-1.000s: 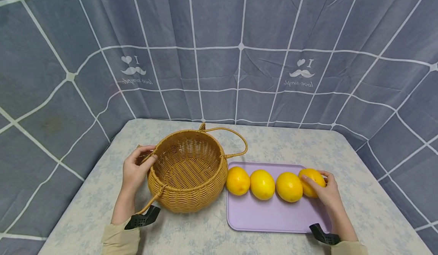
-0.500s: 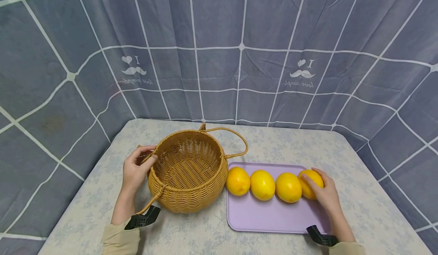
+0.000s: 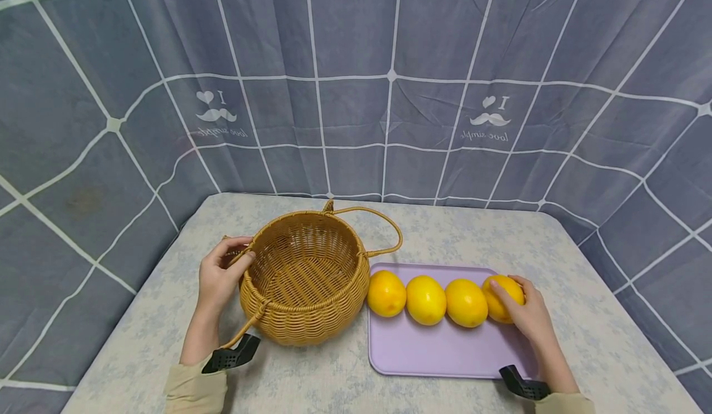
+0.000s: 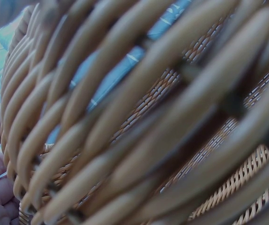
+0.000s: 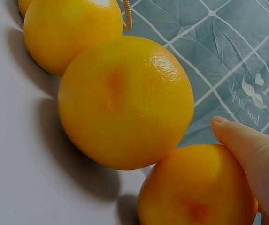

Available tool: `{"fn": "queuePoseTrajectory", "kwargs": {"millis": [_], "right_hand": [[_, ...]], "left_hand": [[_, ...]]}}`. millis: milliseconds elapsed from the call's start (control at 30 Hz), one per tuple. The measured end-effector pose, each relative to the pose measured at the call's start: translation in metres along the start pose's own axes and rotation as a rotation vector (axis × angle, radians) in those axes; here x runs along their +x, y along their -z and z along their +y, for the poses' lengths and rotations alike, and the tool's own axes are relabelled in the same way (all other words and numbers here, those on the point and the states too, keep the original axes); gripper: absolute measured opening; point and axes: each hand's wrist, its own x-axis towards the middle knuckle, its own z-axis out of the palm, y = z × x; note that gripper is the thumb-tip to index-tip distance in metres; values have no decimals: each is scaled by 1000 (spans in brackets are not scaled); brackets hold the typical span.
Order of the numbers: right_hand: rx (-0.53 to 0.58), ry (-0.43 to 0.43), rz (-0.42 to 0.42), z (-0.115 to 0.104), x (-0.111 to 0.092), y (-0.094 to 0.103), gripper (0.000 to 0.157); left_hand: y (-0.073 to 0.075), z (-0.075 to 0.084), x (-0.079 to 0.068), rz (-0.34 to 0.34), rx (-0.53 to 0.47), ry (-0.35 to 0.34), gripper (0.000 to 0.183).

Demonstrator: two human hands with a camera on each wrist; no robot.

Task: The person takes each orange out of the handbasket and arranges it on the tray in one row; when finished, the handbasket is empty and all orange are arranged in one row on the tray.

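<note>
A round wicker basket [image 3: 306,327] with two loop handles stands at the left of the table. My left hand [image 3: 218,278] grips its left rim, thumb over the edge and fingers outside. In the left wrist view the basket's weave [image 4: 139,117] fills the picture, hiding most of that hand. Several yellow lemons [image 3: 426,300] sit in a row along the back half of a lilac tray [image 3: 439,355]. My right hand [image 3: 528,315] holds the rightmost lemon [image 3: 503,299], thumb on its top and fingers behind its far side. In the right wrist view, that lemon [image 5: 197,192] touches its neighbour [image 5: 125,103].
The basket's right side stands close against the tray's left edge. Its far handle [image 3: 397,232] juts out behind the tray's back left corner. A blue-grey checked cloth [image 3: 356,117] hangs behind the table [image 3: 300,383], whose cover is pale and patterned.
My right hand has shifted slightly left with the rightmost lemon, and the lemon beside it has slid a little left too. My left hand and the basket have stayed in place.
</note>
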Motion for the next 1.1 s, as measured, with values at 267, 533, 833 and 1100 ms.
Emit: {"fn": "queuePoseTrajectory", "kwargs": {"millis": [267, 533, 833, 1100], "right_hand": [[-22, -5, 16, -1, -1, 3, 84], [14, -18, 1, -1, -2, 8, 80], [24, -10, -11, -2, -2, 7, 78], [13, 4, -23, -3, -2, 4, 84]], "left_hand": [[0, 3, -1, 0, 2, 4, 23], [0, 2, -1, 4, -2, -2, 23], [0, 0, 0, -3, 2, -1, 24], [0, 2, -1, 3, 8, 9, 24]]}}
